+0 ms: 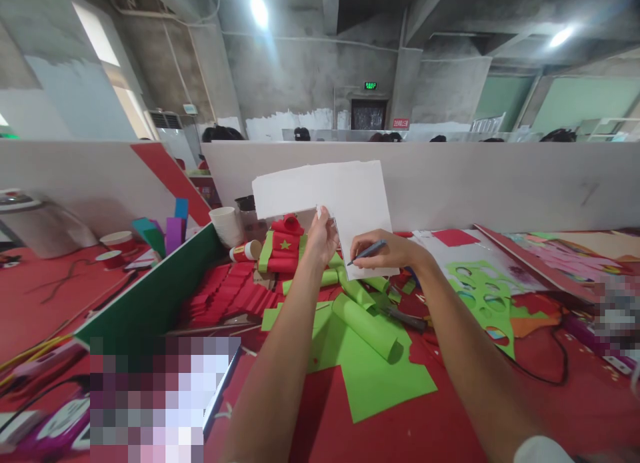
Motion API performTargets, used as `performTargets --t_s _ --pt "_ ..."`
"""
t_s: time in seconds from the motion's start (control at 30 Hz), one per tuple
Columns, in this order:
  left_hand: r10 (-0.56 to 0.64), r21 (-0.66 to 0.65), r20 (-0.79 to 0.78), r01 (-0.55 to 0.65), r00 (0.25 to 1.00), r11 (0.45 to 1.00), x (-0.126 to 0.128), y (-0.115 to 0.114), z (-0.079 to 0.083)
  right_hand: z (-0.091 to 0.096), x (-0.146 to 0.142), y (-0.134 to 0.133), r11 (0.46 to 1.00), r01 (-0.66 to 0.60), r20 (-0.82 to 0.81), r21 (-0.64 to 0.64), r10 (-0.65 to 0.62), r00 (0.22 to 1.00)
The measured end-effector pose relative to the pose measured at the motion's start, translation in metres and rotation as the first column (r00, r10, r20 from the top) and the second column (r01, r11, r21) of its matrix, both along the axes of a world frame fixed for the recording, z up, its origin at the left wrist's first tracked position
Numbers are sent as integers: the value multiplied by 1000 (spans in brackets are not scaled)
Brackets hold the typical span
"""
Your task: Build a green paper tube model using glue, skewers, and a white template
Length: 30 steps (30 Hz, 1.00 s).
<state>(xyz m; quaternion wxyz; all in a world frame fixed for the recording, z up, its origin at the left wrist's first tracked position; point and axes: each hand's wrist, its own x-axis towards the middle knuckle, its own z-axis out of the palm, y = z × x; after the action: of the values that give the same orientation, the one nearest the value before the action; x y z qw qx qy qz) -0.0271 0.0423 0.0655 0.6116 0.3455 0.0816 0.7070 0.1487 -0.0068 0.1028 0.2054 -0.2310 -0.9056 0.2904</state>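
My left hand point(321, 237) is raised above the table, its fingers pinched on the lower edge of a white sheet of paper point(330, 189), which stands upright in front of me. To its right, my right hand point(389, 251) is closed around a grey pen point(367, 251). The pen's tip points left at the sheet's lower right part. Under both hands lie green paper rolls point(364, 323) on a flat green sheet point(370, 376). A red paper model with a yellow star point(284, 244) stands just left of my left hand.
A red tabletop point(430, 423) carries folded red paper strips point(225, 293), a green sheet with round cut-outs point(480, 289), paper cups point(226, 224), scissors point(400, 314) and a black cable point(555, 356). A green board point(150, 296) divides off the left. A grey partition point(500, 183) runs behind.
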Motion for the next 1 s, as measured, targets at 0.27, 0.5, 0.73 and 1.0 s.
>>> performTargets --t_s 0.27,0.5,0.73,1.0 --pt "-1 -31 -6 1 1000 1000 1 -2 1 2 -1 -2 1000 6 105 21 -9 994" --pt "-13 -33 32 14 999 999 -1 -2 0 -1 -3 -1 1000 -12 114 7 11 993" --pt "10 -24 -20 -10 1000 1000 2 -2 0 -2 -4 1 1000 14 134 27 -17 991" --pt "-2 -43 -24 0 1000 999 2 -2 1 -1 -5 0 999 16 103 34 -19 995"
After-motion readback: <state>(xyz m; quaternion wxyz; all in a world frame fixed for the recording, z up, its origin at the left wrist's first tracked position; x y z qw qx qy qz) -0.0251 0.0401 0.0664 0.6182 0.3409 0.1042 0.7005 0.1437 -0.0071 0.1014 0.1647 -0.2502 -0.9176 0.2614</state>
